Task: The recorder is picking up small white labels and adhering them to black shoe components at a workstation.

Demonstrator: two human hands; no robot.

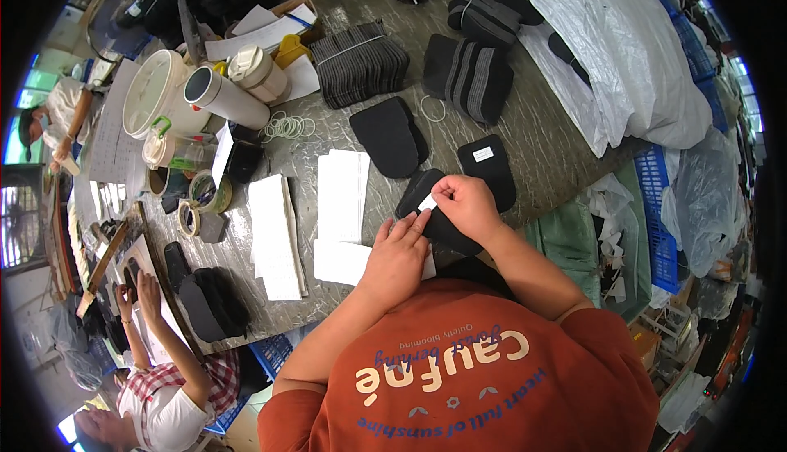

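Note:
A black pad (449,229) with a rounded end, shaped like an insole piece, lies at the table's near edge before me. On it is a small white label (427,203). My right hand (466,206) is closed in a pinch at the label's right edge. My left hand (397,257) lies with fingers stretched out, its fingertips touching the pad beside the label. Under that hand's palm extends a sheet of white paper (338,263). Just beyond my right hand rests another black pad bearing a white label (483,154). A smaller black stack (388,136) sits farther away, unlabelled on top.
Bundled dark pads (361,63) stand at the back, near loose rubber bands (288,127). White paper stacks (276,235) lie left of my hands. A white tumbler (225,98) and tubs stand farther left. White plastic sheeting (607,50) covers the right corner. A co-worker's hands (147,296) work at left.

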